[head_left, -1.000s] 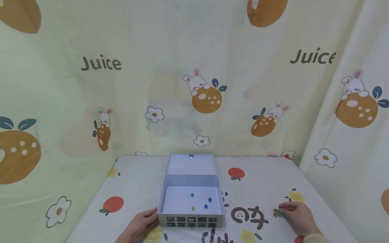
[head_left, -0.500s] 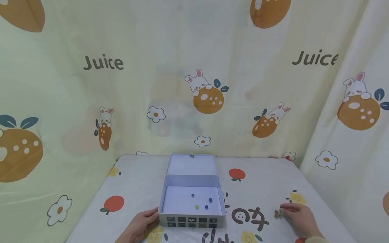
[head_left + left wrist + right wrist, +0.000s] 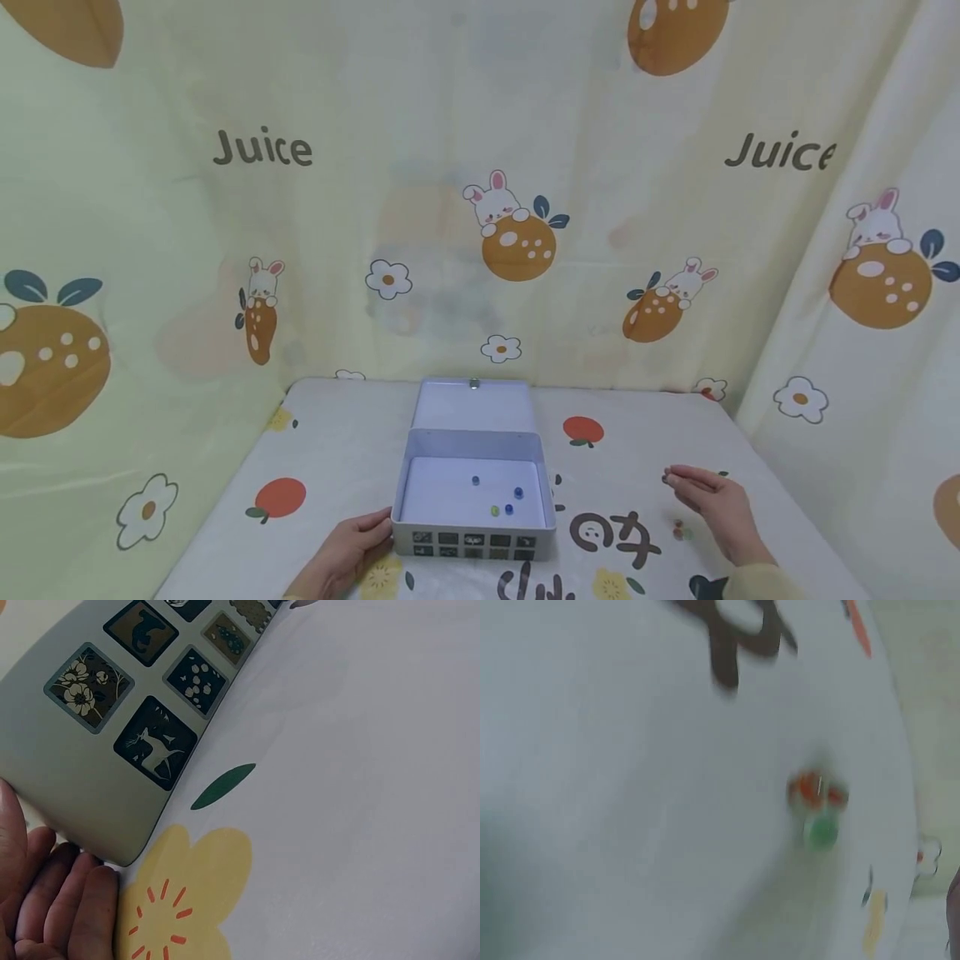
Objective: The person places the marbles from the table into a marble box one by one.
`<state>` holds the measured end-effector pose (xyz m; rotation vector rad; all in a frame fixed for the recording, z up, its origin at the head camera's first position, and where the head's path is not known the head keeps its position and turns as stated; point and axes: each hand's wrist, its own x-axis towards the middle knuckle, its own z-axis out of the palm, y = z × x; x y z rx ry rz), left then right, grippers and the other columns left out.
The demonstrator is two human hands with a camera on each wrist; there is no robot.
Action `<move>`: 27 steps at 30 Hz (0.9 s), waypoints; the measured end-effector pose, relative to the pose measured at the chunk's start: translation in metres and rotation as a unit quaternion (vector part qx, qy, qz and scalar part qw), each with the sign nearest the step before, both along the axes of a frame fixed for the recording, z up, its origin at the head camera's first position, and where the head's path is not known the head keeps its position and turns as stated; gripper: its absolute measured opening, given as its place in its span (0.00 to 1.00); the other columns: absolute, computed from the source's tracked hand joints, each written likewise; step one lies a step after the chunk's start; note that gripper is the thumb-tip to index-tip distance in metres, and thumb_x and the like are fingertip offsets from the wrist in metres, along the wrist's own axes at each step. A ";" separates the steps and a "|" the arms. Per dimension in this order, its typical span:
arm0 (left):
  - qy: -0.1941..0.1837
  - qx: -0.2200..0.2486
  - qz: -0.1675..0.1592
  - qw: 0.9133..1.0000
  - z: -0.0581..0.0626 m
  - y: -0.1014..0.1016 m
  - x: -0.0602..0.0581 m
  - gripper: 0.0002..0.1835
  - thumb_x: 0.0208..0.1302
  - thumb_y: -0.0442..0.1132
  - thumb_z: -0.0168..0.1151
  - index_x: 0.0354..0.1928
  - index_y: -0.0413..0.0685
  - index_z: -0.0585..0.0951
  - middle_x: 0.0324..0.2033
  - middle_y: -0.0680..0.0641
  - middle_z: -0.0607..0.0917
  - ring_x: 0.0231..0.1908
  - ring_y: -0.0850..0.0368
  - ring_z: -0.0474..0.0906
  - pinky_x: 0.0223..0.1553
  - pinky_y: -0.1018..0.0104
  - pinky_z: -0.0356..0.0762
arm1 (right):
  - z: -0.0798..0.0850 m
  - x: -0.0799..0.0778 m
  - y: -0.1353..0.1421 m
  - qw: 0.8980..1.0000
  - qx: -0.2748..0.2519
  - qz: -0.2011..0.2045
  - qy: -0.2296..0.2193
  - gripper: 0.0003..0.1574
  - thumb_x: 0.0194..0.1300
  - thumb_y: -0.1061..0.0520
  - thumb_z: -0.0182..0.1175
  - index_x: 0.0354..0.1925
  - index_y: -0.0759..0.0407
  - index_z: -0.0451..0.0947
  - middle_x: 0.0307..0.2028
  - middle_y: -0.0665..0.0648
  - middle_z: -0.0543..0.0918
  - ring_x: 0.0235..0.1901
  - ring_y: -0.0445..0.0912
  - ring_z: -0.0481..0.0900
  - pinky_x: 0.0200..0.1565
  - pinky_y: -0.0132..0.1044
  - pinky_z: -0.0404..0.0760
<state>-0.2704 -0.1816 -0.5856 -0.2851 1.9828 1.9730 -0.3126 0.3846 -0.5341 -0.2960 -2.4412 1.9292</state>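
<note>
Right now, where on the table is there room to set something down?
Bare tablecloth lies left of the box, beyond the left hand, and right of its open lid. It's crowded around the right hand and small pieces.

l grip point(image 3: 56, 904) at box point(image 3: 71, 772) corner; yellow flwr print point(image 3: 180, 892), grn leaf point(image 3: 223, 786) nearby

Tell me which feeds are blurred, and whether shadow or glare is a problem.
Right wrist view: badly blurred, the red pieces and green piece smeared, a soft dark shadow beside them; left wrist view: somewhat dim, but the printed squares on the box are crisp; head view: fairly even light, no strong glare, the blue beads small but distinct.
</note>
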 end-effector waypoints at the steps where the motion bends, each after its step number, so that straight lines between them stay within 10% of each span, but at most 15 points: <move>1: 0.000 0.000 -0.001 1.000 0.000 0.000 0.000 0.30 0.72 0.40 0.63 0.70 0.32 0.68 0.71 0.30 0.67 0.71 0.38 0.70 0.65 0.50 0.81 | 0.003 -0.003 -0.010 1.000 0.004 0.003 0.002 0.30 0.66 0.49 0.71 0.61 0.63 0.80 0.41 0.36 0.90 0.40 0.27 0.85 0.53 0.32 0.89; 17: 0.011 -0.008 -0.001 1.000 -0.004 0.003 -0.003 0.30 0.73 0.40 0.62 0.70 0.32 0.68 0.71 0.30 0.68 0.71 0.37 0.70 0.65 0.49 0.81 | 0.045 -0.034 -0.210 0.990 -0.008 0.119 0.073 0.16 0.67 0.56 0.69 0.52 0.59 0.86 0.47 0.56 0.91 0.48 0.44 0.88 0.56 0.40 0.89; 27: 0.015 0.007 -0.006 1.000 -0.002 -0.002 -0.001 0.30 0.72 0.40 0.64 0.70 0.32 0.69 0.71 0.30 0.68 0.70 0.38 0.70 0.64 0.51 0.82 | 0.052 -0.028 -0.257 0.985 -0.008 0.157 0.069 0.12 0.67 0.59 0.68 0.49 0.60 0.87 0.47 0.59 0.91 0.48 0.47 0.88 0.56 0.42 0.89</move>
